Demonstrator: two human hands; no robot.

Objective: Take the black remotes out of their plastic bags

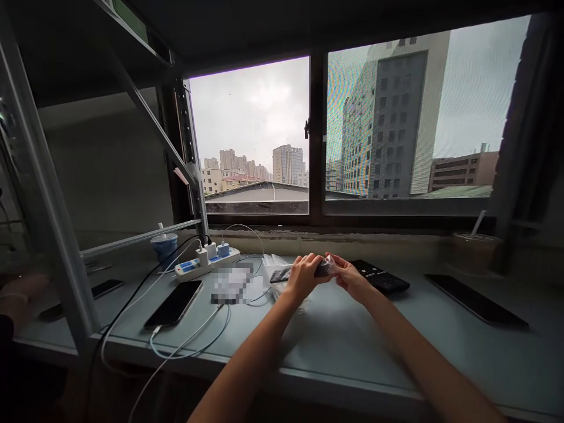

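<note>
My left hand (303, 275) is closed around a long dark object (279, 275) that looks like a remote control with buttons. Its far-right end comes out past my fingers inside clear plastic wrapping (326, 265). The fingers of my right hand (350, 277) pinch that plastic at the end. Both hands are just above the table, close together. Beneath and left of my left hand lies a crumpled clear plastic bag (274, 262). Right behind my right hand, a flat black device (383, 279) with small light marks rests on the table.
A charging phone (174, 304), loose cables (194, 346) and a power strip (207, 263) with plugs stand left. A blue cup (164, 249) sits by the shelf post (53, 194). On the right are a dark phone-like slab (476, 299) and a drink cup (476, 252). Another person's arm (24, 294) shows far left.
</note>
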